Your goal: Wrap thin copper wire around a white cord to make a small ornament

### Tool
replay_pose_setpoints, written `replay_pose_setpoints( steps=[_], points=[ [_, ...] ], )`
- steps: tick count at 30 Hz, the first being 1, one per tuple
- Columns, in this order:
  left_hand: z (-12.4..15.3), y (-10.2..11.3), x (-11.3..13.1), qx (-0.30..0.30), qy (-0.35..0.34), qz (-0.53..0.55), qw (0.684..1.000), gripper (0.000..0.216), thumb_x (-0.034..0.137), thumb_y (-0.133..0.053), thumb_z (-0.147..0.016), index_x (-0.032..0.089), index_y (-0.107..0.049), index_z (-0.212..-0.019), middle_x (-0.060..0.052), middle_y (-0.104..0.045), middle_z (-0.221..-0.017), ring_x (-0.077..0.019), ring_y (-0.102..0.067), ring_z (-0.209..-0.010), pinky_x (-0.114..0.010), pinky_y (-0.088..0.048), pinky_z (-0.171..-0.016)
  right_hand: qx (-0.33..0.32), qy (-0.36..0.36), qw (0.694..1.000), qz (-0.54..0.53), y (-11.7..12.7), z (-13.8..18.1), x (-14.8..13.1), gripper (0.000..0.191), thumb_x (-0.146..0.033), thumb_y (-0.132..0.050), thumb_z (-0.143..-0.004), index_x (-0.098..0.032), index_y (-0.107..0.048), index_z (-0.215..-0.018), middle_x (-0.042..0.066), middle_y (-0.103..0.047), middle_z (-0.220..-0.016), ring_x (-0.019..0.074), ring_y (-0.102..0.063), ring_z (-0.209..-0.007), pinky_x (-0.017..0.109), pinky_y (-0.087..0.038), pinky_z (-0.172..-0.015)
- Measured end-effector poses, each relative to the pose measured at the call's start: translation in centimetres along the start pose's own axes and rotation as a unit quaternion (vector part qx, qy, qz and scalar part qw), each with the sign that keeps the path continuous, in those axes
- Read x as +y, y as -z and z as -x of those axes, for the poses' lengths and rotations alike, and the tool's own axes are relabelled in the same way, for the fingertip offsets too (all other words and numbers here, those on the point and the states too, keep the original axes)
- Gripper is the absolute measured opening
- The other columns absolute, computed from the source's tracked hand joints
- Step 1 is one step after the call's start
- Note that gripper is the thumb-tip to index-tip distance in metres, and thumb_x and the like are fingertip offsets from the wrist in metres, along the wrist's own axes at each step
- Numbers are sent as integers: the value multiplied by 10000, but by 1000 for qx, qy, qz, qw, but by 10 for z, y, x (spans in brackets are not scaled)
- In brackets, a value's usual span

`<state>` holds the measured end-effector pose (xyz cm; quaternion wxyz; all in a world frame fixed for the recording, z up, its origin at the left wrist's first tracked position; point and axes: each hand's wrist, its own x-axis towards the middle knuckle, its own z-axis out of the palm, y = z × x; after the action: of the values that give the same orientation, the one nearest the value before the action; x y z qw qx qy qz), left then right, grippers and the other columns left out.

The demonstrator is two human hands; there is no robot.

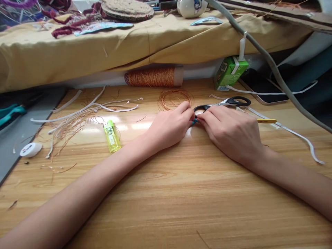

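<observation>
1. Fingers (190,114) of the left hand (171,121) and right hand (230,133) are closed, pinching a small blue item (194,121), mostly hidden.
2. The item is located where both sets of fingertips meet, over the wooden tabletop (155,207).
3. Black-handled scissors (228,101) lie just behind the right hand.
4. An orange thread coil (160,100) lies just beyond the left hand.
5. A yellow-green lighter (112,136) lies near loose white cords (124,110).
6. An orange thread spool (151,76) lies sideways at the rear, left of a green carton (229,74).
</observation>
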<state>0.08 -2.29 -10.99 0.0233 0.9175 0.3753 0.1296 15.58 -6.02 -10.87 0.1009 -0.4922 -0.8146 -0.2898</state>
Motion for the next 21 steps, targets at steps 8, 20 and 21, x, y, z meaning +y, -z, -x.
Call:
replay_pose_setpoints(
  steps=[8,20,21],
  points=[
    [0,2,0,-13,-23,18,999,207,211,-313,-833,156,-485,-933,-79,-486,-1017,-111,-529,-660,-237,-372,-528,-2,-9,999,33,4,-3,-4,268,-137,-303,-815,-143,-530,-672,58,-521,-634,138,-427,-589,273,-221,-518],
    [1,2,2,9,-11,40,999,225,274,-300,-837,156,-471,-924,-75,-490,-1007,-120,-532,-722,-233,-384,-558,20,-1,1000,24,-1,-2,1,252,-152,-309,-815,-152,-522,-680,44,-508,-627,132,-418,-585,267,-219,-512],
    [1,2,2,15,-4,45,999,222,269,-302,-835,161,-459,-950,-71,-492,-1005,-121,-531,-731,-232,-387,-564,22,2,999,26,-1,-2,2,258,-160,-306,-820,-153,-523,-682,44,-507,-623,132,-419,-585,267,-220,-512]
  ],
)
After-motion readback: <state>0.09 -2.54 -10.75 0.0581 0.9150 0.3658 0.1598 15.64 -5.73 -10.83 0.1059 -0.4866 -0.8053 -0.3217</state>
